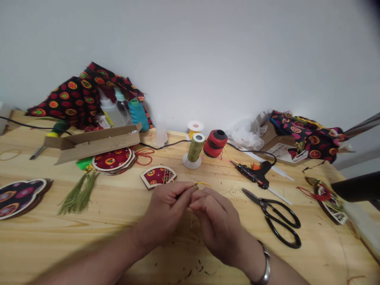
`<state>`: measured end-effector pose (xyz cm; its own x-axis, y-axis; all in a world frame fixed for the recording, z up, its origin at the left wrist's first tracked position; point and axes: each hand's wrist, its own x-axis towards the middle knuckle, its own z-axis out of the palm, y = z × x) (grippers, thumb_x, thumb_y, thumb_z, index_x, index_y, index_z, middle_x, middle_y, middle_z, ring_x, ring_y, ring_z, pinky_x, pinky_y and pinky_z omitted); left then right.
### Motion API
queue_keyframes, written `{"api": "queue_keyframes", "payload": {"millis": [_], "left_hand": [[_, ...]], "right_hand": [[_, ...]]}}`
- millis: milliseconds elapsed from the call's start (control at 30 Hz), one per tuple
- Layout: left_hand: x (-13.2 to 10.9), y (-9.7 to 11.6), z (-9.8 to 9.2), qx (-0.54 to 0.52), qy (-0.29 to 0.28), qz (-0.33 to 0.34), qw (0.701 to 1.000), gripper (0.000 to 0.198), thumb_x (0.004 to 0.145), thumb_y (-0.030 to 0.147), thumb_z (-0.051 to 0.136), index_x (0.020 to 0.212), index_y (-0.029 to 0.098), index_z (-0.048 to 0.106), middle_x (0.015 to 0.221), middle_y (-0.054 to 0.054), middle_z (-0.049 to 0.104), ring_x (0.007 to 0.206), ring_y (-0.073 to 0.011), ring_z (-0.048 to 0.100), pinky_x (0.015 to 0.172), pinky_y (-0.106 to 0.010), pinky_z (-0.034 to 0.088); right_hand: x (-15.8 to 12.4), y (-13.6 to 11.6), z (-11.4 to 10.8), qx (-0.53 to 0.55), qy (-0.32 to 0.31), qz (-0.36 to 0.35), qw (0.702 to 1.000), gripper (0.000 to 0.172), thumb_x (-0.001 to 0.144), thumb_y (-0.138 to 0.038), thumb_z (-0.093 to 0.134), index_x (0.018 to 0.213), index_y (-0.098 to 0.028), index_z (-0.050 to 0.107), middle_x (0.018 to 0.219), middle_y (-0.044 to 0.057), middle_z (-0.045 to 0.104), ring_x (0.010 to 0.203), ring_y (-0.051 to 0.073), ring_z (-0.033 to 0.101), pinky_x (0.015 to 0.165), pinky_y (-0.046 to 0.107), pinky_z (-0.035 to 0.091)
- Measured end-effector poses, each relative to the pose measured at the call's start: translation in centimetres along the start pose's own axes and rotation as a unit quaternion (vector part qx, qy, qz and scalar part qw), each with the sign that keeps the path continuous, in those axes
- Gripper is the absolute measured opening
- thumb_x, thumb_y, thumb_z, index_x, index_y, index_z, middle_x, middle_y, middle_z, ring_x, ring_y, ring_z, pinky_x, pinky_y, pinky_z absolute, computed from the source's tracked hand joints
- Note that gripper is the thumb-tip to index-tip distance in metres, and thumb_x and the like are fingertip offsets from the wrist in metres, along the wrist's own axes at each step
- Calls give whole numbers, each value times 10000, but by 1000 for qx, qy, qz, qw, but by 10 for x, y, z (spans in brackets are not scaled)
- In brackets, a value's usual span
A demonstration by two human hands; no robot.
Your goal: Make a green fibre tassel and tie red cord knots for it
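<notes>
My left hand (166,211) and my right hand (216,225) meet above the wooden tabletop (118,241), fingertips together. Between them they pinch a thin yellow thread (202,183), and a short olive strand (191,219) hangs below. Most of what they hold is hidden by my fingers. Nearest to my left hand lies a fan-shaped wooden ornament with red patterned fabric (158,176). A metal bangle (265,267) circles my right wrist.
Black-handled scissors (274,215) and a black hot glue gun (253,173) lie to the right. Thread spools (215,143) stand behind my hands. Green tassels (78,194), stacked ornaments (113,161), a cardboard box (92,143) and patterned fabric (308,136) lie around.
</notes>
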<state>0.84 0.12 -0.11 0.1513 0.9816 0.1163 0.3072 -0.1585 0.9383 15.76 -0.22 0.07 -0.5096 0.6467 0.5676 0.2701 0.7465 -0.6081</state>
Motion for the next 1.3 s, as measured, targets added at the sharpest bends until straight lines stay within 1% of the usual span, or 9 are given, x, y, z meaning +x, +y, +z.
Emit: {"api": "queue_keyframes", "payload": {"millis": [233, 433, 567, 633, 767, 867, 967, 1100, 1300], "left_hand": [[4, 3, -1, -88, -5, -66, 994, 171, 788, 235, 568, 762, 223, 736, 769, 19, 735, 735, -153, 626, 685, -214, 454], [7, 6, -2, -106, 4, -153, 982, 180, 751, 307, 616, 661, 193, 723, 561, 24, 624, 557, -115, 519, 536, -208, 387], [10, 5, -2, -151, 8, -191, 970, 232, 738, 310, 636, 564, 165, 684, 554, 12, 599, 523, -89, 455, 496, -201, 331], [10, 1, -2, -202, -1, -210, 957, 206, 731, 329, 646, 622, 164, 700, 557, 14, 588, 489, -74, 409, 465, -198, 298], [10, -3, -1, -306, -4, -229, 924, 173, 731, 320, 648, 774, 167, 716, 565, 18, 561, 466, -57, 365, 420, -187, 225], [11, -1, -1, -352, -19, -225, 908, 149, 730, 280, 646, 704, 144, 701, 554, 16, 549, 437, -36, 308, 404, -183, 172], [11, 1, -1, -360, -38, -217, 907, 176, 733, 255, 638, 619, 126, 676, 537, 12, 547, 428, -27, 296, 406, -180, 164], [9, 1, 0, -347, -67, -228, 907, 159, 750, 250, 615, 706, 124, 702, 585, -17, 615, 422, -32, 356, 398, -172, 186], [10, -1, -1, -400, -102, -256, 874, 281, 798, 319, 509, 766, 122, 707, 715, -84, 703, 562, -143, 600, 477, -223, 395]], "right_hand": [[4, 1, -1, -95, -4, -92, 991, 171, 853, -51, 396, 882, -148, 535, 828, 72, 599, 784, 152, 529, 682, 276, 478], [3, -9, 2, -106, -126, -94, 982, 248, 922, -186, 370, 796, -149, 580, 725, 22, 610, 668, 124, 500, 590, 239, 415], [3, -16, -4, -116, -60, -163, 978, 326, 890, -366, 445, 705, -141, 592, 586, 25, 571, 539, 126, 440, 497, 265, 343], [3, -12, -10, -108, -5, -114, 987, 315, 889, -296, 430, 641, -151, 559, 578, 34, 556, 531, 125, 444, 498, 268, 334], [4, 5, -17, -94, 81, 86, 988, 294, 848, -172, 462, 555, -166, 492, 536, 2, 474, 494, 99, 410, 488, 248, 309], [9, 14, -12, -31, 85, 210, 974, 183, 826, -245, 538, 678, -159, 602, 588, 8, 538, 530, 105, 457, 506, 233, 356], [13, 17, -4, 114, 89, 296, 944, 132, 784, -264, 586, 834, -166, 661, 689, 29, 644, 608, 127, 553, 559, 233, 435], [17, 15, -2, 213, 133, 350, 903, 91, 729, -238, 620, 723, -161, 668, 625, 15, 659, 593, 132, 580, 593, 249, 472], [20, 16, -9, 205, 129, 371, 896, 154, 725, -240, 617, 600, -151, 627, 562, 3, 618, 537, 110, 525, 533, 225, 429]]}}
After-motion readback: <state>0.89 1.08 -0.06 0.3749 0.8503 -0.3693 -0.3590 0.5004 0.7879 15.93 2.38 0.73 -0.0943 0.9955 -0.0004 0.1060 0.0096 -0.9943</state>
